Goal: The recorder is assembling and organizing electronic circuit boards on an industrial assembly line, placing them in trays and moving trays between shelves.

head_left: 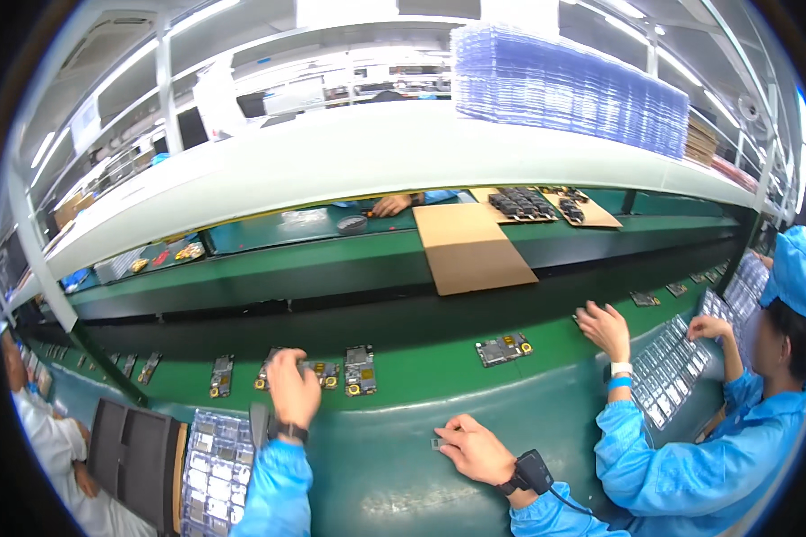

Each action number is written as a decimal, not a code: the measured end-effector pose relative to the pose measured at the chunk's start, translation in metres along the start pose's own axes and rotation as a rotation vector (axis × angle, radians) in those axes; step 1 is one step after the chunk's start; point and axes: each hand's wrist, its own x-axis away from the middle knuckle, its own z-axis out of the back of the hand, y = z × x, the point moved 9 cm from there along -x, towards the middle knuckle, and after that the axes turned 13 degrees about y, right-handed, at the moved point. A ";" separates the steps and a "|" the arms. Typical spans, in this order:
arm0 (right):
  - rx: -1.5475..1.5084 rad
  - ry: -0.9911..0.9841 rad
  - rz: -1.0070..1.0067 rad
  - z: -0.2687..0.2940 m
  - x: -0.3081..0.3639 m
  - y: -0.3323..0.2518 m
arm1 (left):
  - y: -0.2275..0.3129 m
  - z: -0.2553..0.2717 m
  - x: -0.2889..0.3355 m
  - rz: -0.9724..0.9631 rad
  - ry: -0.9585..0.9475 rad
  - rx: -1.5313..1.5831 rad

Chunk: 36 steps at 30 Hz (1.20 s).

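Note:
My left hand (294,390) reaches over the green belt, its fingers bent down at a small circuit board (262,376). The hand is slightly blurred and hides its fingertips, so a grip on the board cannot be told. Beside it lie another circuit board (324,373) and an upright one (360,370), each with a round gold-coloured part. Above the bench my right hand (476,449) pinches a small flat greyish square piece (438,443) between thumb and fingers. By my left sleeve lies a clear plastic tray (217,470) with silvery pieces in its pockets.
A black tray (134,456) stands at the left. Another circuit board (503,349) lies on the belt (430,358). At the right a co-worker (716,447) reaches over the belt beside a clear tray (667,371). Cardboard (470,251) and a shelf with stacked plastic trays (564,89) stand beyond.

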 end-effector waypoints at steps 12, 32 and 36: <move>0.105 -0.021 0.077 0.008 0.000 -0.005 | -0.123 -0.020 -0.012 0.384 -0.201 -0.558; -0.147 0.263 0.214 0.024 -0.001 -0.081 | 0.080 0.017 0.171 0.931 -0.863 1.010; -0.196 0.199 0.227 0.010 0.004 -0.088 | 0.093 0.020 0.188 0.880 -0.963 1.154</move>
